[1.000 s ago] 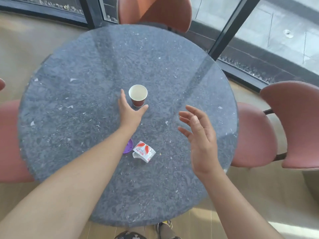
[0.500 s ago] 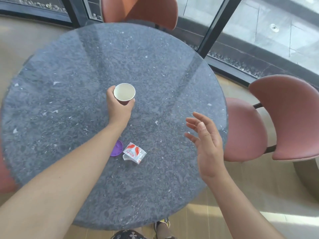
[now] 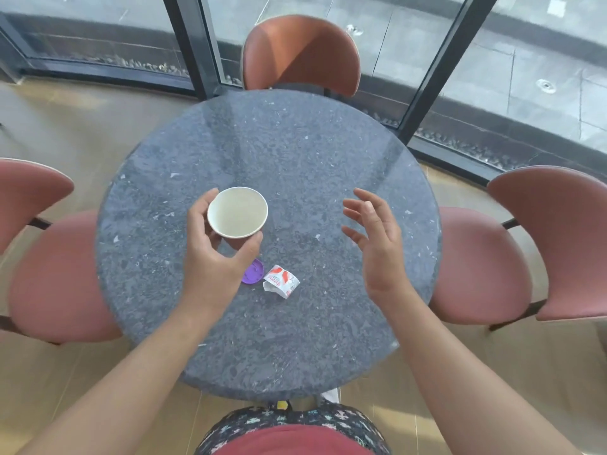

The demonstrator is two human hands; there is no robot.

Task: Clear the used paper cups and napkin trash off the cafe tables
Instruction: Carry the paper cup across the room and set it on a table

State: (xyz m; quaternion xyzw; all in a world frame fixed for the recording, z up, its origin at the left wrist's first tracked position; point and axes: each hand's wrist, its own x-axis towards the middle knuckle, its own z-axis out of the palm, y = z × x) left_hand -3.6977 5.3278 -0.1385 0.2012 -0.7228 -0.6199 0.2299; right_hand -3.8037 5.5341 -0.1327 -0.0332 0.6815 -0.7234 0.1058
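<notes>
The table (image 3: 295,152) is being cleared, with chairs (image 3: 300,54) being left drawn in at its 12, 3 and 9 o'clock. Toward 10 o'clock from the table's middle, the cup (image 3: 237,212) is being gripped by the left hand (image 3: 213,257), fingers and thumb being curled round its wall below the rim. It appears to be being carried upright just above the top, though contact with the stone cannot be ruled out. The right hand (image 3: 377,244) is being held over the 3 o'clock side, fingers spread and loosely bent, nothing being touched. Near 6 o'clock from the middle the crumpled wrapper (image 3: 281,280) is being left on the top, and just beside it, at 7 o'clock, a purple lid (image 3: 253,272) is being partly hidden by the left thumb. The likeliest trouble is being invited by the grip. If the thin paper wall is being squeezed too hard it could buckle and slip, and any dregs could be spilled if the cup is being tilted. The inside looks pale and dry, but residue cannot be told. The light wrapper could be brushed off the 6 o'clock edge if the left forearm is being drawn back low across it. The flat lid, lying on smooth stone, could be pushed along rather than pinched up, or simply be overlooked.
</notes>
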